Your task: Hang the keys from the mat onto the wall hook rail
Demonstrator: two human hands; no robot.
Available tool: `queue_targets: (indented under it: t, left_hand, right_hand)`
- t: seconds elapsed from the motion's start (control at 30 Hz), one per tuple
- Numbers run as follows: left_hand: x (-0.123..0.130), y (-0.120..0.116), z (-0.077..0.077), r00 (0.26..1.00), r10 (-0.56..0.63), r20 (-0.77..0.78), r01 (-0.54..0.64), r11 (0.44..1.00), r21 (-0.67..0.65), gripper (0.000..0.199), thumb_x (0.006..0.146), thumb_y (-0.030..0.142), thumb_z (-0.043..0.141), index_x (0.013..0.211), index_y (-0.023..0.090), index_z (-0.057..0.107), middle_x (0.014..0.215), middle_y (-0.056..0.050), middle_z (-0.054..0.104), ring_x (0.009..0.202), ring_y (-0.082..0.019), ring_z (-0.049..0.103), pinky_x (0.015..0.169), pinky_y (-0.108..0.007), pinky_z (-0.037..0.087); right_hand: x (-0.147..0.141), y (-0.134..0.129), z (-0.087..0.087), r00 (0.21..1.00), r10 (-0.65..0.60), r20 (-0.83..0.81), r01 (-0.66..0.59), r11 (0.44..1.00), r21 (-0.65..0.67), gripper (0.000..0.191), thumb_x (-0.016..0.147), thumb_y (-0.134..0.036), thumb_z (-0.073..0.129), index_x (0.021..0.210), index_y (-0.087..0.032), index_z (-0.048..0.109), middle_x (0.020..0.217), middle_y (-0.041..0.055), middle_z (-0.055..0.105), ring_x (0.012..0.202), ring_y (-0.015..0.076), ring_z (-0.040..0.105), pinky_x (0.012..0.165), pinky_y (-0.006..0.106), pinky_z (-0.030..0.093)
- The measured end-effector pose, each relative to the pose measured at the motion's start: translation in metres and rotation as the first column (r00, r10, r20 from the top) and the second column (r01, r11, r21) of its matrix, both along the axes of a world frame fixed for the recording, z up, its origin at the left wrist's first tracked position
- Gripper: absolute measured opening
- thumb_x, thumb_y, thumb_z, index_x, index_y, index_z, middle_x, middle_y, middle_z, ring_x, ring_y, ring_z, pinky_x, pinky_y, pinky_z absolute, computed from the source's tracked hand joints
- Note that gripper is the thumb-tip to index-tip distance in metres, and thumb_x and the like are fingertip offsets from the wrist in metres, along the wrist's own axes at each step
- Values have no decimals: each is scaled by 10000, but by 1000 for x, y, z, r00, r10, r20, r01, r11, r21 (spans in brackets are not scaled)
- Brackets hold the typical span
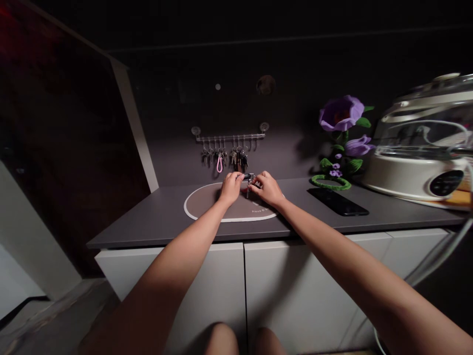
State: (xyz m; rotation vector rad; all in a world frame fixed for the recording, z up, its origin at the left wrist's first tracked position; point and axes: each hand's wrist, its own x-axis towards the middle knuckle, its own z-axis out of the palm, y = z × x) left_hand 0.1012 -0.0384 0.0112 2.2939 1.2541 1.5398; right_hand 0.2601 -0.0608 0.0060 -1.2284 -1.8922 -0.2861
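Both hands meet over an oval brown mat point(207, 202) with a white rim. Between them is a bunch of keys point(251, 180), with a dark piece at its left end and shiny metal hanging below. My left hand point(231, 186) is closed, its thumb and fingers pinching the dark end. The fingers of my right hand point(268, 187) are curled round the metal part on the other side. My fingers hide some of the bunch, and a bit of red shows among the metal. Behind them, several keys point(233, 156) hang from a clear hook rail point(231, 137) on the wall.
A pink loop point(219, 163) hangs among the keys on the rail. To the right, a black phone point(338, 201) lies on the dark counter point(140, 222), near purple knitted-looking flowers point(342, 113) and a white appliance point(402, 172) with a clear upper part. White cabinet doors point(273, 286) stand below.
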Motion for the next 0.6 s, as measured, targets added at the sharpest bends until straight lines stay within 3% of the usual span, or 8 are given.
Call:
queue_targets:
  t: [0.3,0.6]
  left_hand:
    - [-2,0,2,991,17,131,-19,1000,12,242,872,302,368,887,155,561,929,-74,613,897,-154,538,810,-256,396]
    - [-4,9,0,964,78,255,-57,995,-86,325,877,401,312,765,168,509,665,-1,545,650,-110,498,658,-226,389]
  right_hand:
    - [-3,1,1,1000,1,23,-3,996,88,176,793,-322,501,784,-189,615,832,54,528,750,155,493,714,269,381]
    - [0,3,8,979,64,-191,-47,994,94,166,805,-308,485,760,-183,584,823,58,552,777,159,509,741,273,387]
